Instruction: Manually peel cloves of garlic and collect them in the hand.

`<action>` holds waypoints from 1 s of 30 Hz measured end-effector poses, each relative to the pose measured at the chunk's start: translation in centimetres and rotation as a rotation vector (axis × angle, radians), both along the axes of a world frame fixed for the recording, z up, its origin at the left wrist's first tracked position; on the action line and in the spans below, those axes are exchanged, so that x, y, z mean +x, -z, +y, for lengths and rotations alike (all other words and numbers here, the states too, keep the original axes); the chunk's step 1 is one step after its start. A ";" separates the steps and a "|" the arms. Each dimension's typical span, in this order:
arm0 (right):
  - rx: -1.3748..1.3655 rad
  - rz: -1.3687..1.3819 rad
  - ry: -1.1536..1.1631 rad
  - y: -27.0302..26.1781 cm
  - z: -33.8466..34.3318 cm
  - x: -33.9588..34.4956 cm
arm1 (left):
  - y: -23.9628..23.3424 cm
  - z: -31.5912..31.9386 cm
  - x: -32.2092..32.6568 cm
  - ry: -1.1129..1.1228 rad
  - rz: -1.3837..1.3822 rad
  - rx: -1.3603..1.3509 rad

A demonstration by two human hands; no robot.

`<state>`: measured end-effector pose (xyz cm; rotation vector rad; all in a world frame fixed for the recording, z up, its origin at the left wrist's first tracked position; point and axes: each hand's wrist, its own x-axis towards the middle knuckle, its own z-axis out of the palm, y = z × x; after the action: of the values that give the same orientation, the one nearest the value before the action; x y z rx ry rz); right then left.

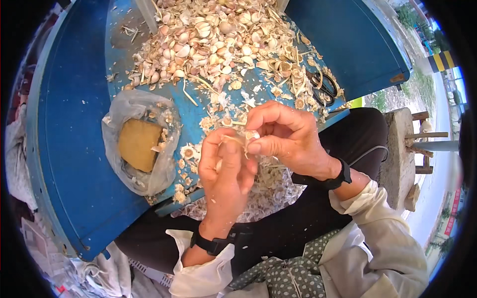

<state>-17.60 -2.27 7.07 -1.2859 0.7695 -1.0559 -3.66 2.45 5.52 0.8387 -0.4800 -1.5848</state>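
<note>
Both of my hands meet over the front edge of a blue metal tray point(186, 128). My right hand point(285, 139) pinches a small piece of garlic point(252, 135) with papery skin between thumb and fingertips. Curled close beside it, my left hand point(227, 164) has its thumb against a strip of garlic skin, and a pale clove point(219, 165) shows between its fingers. Beyond the hands lies a large heap of unpeeled garlic cloves point(212, 48), mixed with dry stalks and skins. Black-handled scissors point(325, 89) rest at the heap's right side.
A clear plastic bag point(145, 186) holding a yellow-brown block point(139, 145) and scraps lies on the left. Raised blue side walls point(74, 111) flank the tray. Discarded garlic skins point(275, 190) are piled below the hands, between the legs. A rough stone slab point(397, 160) is at the right.
</note>
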 end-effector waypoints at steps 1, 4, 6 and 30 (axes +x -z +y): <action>-0.029 0.062 0.000 0.0 0.0 -0.2 | 0.2 -0.2 0.2 0.003 0.005 -0.011; -0.570 0.420 -0.005 0.1 -1.3 -0.1 | 1.5 -0.7 1.0 -0.016 0.412 0.194; -0.630 0.553 0.053 0.4 -3.7 -1.3 | 2.0 -1.1 1.4 -0.006 0.439 0.242; -0.681 0.668 -0.055 1.9 -4.8 0.9 | 3.6 -2.9 0.1 -0.016 -0.380 0.045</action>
<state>-16.75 -7.05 5.19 -2.2978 0.8837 -0.8653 -3.60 -0.47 1.88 1.1836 -0.7067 -1.4283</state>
